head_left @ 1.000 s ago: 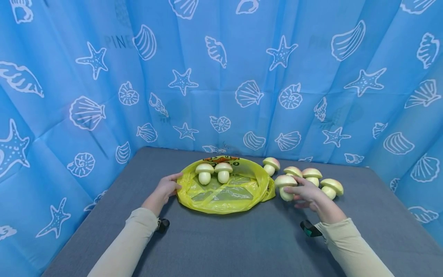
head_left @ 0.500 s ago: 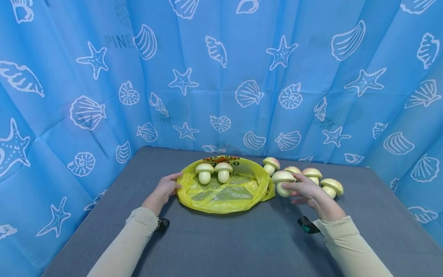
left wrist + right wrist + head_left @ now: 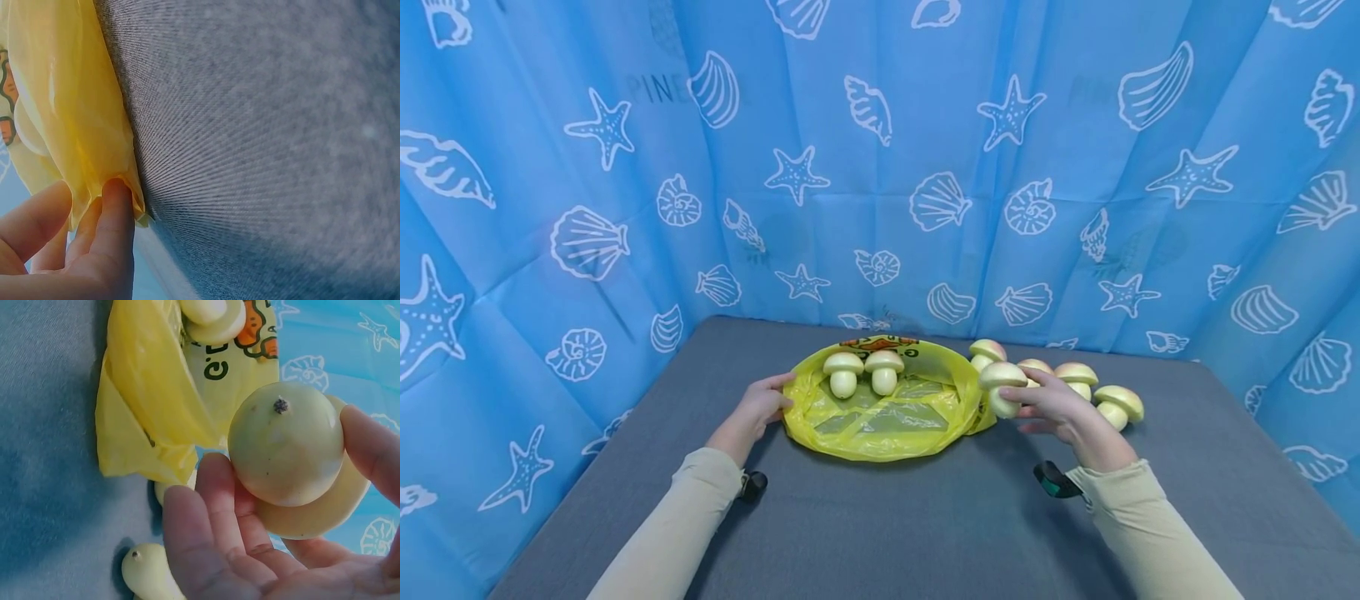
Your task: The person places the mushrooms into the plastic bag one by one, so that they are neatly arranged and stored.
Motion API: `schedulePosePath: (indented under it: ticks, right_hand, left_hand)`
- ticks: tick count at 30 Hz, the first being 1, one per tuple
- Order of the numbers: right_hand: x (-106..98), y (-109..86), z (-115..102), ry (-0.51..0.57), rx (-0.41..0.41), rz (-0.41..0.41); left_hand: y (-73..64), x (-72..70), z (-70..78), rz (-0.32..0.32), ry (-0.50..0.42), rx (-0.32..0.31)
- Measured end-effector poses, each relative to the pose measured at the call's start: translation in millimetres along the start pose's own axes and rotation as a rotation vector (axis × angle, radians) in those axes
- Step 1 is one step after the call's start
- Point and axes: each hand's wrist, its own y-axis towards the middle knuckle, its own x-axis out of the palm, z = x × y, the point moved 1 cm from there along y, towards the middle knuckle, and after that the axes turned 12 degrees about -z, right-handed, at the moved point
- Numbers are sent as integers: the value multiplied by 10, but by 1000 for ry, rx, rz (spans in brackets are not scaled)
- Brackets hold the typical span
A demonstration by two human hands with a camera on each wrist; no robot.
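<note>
while the right hand point(image 3: 1060, 410) curls its fingers point(image 3: 215, 512) and thumb around a pale toy mushroom point(image 3: 1002, 387), it holds that mushroom lifted off the grey table point(image 3: 925, 517), just at the right edge of the yellow plastic bag point(image 3: 880, 417). seen from the head view the mushroom stands roughly upright, cap on top and stem hanging below, its long axis close to vertical with a slight lean. in the right wrist view the round bottom of the stem point(image 3: 284, 450) faces the camera, with a small dark dot in its middle, and the wider cap shows behind it against the palm.

the left hand point(image 3: 758, 408) rests at the left rim of the bag, fingers point(image 3: 115, 219) pinching a fold of the thin yellow plastic right where it meets the table.

inside the bag, toward its far side, two mushrooms point(image 3: 863, 372) stand upright side by side, touching. to the right of the bag four more mushrooms point(image 3: 1078, 379) lie in a loose row on the table, just behind the right hand. a blue curtain point(image 3: 880, 167) printed with white shells and starfish closes in the table on three sides.
</note>
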Motion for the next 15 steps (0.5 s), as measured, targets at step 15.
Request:
schedulePosePath:
  ticks: [15]
  right_hand:
    - [184,113,-82,94,-57,-52]
  left_hand:
    - [1,-5,-12,8,-2,-5]
